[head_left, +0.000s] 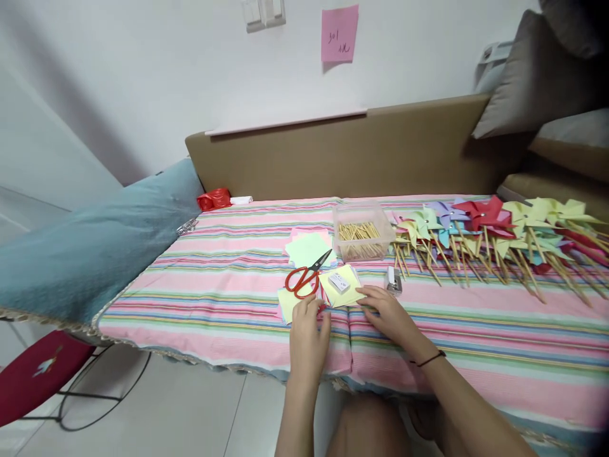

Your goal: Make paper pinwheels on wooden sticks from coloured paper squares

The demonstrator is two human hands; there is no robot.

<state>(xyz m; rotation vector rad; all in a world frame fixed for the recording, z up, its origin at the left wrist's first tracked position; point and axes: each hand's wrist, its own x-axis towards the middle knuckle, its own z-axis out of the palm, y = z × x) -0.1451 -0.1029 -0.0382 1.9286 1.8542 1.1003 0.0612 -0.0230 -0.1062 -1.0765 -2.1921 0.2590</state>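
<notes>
My left hand point(308, 330) rests at the edge of a small stack of yellow and other coloured paper squares point(288, 299), fingers slightly bent and thumb apart. Just above its fingertips lie red-handled scissors point(304, 279), blades pointing up and right. My right hand point(386, 312) reaches the right corner of another yellow paper stack point(341, 298), its fingers stretched out and touching the edge. On that stack sits a small white box point(339, 282) with print. A pile of pale green and pink paper squares point(308, 249) lies behind the scissors.
A clear plastic box point(364, 249) of short wooden sticks stands behind the papers. A small metal and white object point(393, 280) is right of it. Finished pinwheels point(485, 219) on sticks cover the right side. A red bag point(214, 199) lies back left on the striped cloth point(190, 304).
</notes>
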